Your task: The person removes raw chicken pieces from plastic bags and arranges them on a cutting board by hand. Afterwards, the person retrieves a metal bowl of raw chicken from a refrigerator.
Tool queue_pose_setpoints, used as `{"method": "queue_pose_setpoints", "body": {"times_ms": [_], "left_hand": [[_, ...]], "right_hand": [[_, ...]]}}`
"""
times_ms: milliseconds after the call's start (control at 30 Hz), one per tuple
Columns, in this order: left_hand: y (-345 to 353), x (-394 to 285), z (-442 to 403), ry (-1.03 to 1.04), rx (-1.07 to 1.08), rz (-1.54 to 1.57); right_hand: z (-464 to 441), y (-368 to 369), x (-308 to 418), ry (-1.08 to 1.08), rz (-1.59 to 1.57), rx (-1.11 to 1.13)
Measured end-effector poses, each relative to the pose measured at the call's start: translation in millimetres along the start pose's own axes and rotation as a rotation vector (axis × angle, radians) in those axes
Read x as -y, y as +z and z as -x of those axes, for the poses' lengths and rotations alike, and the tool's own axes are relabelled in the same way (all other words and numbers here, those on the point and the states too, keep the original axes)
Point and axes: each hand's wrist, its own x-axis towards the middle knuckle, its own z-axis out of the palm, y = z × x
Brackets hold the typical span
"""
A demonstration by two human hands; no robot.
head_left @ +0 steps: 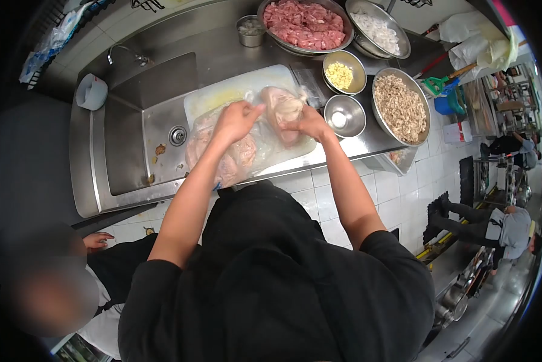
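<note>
On the white cutting board [210, 99] lie two clear plastic bags of pale raw meat. The larger bag of meat [229, 157] is at the board's near left side, overhanging toward the sink. My left hand [239, 119] is above it, fingers curled, thumb and fingertips together near the smaller bag; what they hold, if anything, is too small to name. My right hand [309, 123] grips the right side of the smaller bag of meat [278, 105], whose gathered plastic top points up and right. An empty steel bowl [344, 116] sits just right of my right hand.
A sink [156, 133] with food scraps is left. Bowls of red meat [307, 24], white pieces [376, 33], yellow bits [339, 75] and brownish mince [401, 107] stand behind and right. A co-worker [96, 271] is at lower left; other people are far right.
</note>
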Motion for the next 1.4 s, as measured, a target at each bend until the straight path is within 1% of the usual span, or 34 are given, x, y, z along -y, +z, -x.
{"method": "queue_pose_setpoints", "body": {"times_ms": [67,100,133,167,200,233,267,333,367,400,433,467,500,533,567,600,633,667,700,767,800,867,900,967,1000,1033,1067,1100,1167,1200,1267,1300,1367,1400], "left_hand": [[-17,9,23,-0.074,0.090,-0.266],[-20,24,30,-0.081,0.090,-0.263],[-20,44,33,0.008,-0.021,-0.370],[-19,62,37,0.098,-0.134,-0.475],[-17,79,40,0.133,-0.134,-0.550],[-11,86,44,0.129,-0.132,-0.548],[-7,90,47,0.146,-0.157,-0.576],[-7,92,52,0.152,-0.186,-0.608],[-10,90,55,0.153,-0.208,-0.517],[-14,90,59,0.154,-0.233,-0.426],[-17,94,61,0.141,-0.240,-0.430],[-19,101,63,0.175,-0.252,-0.356],[-20,107,65,0.211,-0.262,-0.281],[-20,114,66,0.203,-0.263,-0.283],[-20,120,67,0.220,-0.328,-0.283],[-21,126,68,0.238,-0.393,-0.283],[-22,129,70,0.236,-0.396,-0.288],[-24,133,72,0.171,-0.477,-0.375],[-26,137,75,0.104,-0.560,-0.460],[-30,162,72,0.077,-0.459,-0.076],[-28,174,72,0.048,-0.417,-0.026],[-26,164,85,0.027,-0.420,-0.023],[-22,157,91,0.014,-0.412,-0.017],[-11,154,101,-0.004,-0.422,-0.066],[-3,150,106,-0.041,-0.454,-0.054],[3,148,110,-0.080,-0.487,-0.042],[4,147,112,-0.111,-0.467,-0.059],[6,146,113,-0.116,-0.474,-0.055],[5,142,111,-0.138,-0.495,-0.106],[5,144,107,-0.138,-0.506,-0.103],[8,152,100,-0.118,-0.565,-0.075],[6,154,98,-0.113,-0.567,-0.075],[1,157,93,-0.185,-0.550,-0.031],[2,166,89,-0.179,-0.546,-0.029]], "right_hand": [[-6,6,-23,-0.052,0.034,-0.033],[-8,10,-38,-0.097,0.068,-0.065],[6,15,-25,-0.097,0.210,-0.143],[6,18,-28,-0.096,0.214,-0.136],[7,21,-34,-0.092,0.310,-0.206],[9,24,-38,-0.089,0.404,-0.277],[17,28,-26,-0.087,0.403,-0.276],[33,35,-3,-0.007,0.770,-0.434],[37,40,-4,-0.014,0.768,-0.420],[41,43,-6,-0.185,0.725,-0.490],[42,47,-7,-0.354,0.674,-0.560],[38,55,-12,-0.274,0.343,-0.342],[35,65,-15,-0.275,0.339,-0.334],[33,79,-13,-0.301,0.266,-0.155],[31,94,-11,-0.325,0.191,0.020],[22,110,-13,-0.327,0.187,0.023],[7,128,-18,-0.341,0.315,0.066],[-2,140,-15,-0.354,0.443,0.109],[-9,148,-12,-0.359,0.441,0.114],[-17,157,1,-0.206,0.587,0.058],[-24,161,0,-0.213,0.586,0.067],[-36,168,-5,-0.238,0.711,0.117],[-37,170,-6,-0.244,0.714,0.124],[-34,173,-5,-0.339,0.872,0.101],[-36,178,-12,-0.344,0.875,0.106],[-37,185,-18,-0.389,0.898,0.012],[-40,190,-25,-0.435,0.919,-0.081],[-45,191,-30,-0.441,0.922,-0.074],[-47,180,-13,-0.391,0.789,0.006],[-46,171,0,-0.401,0.793,0.009],[-33,149,32,-0.168,0.476,0.192],[-30,142,32,-0.172,0.478,0.188],[-15,128,27,-0.088,0.226,0.184],[-5,122,21,-0.086,0.227,0.176]]}}
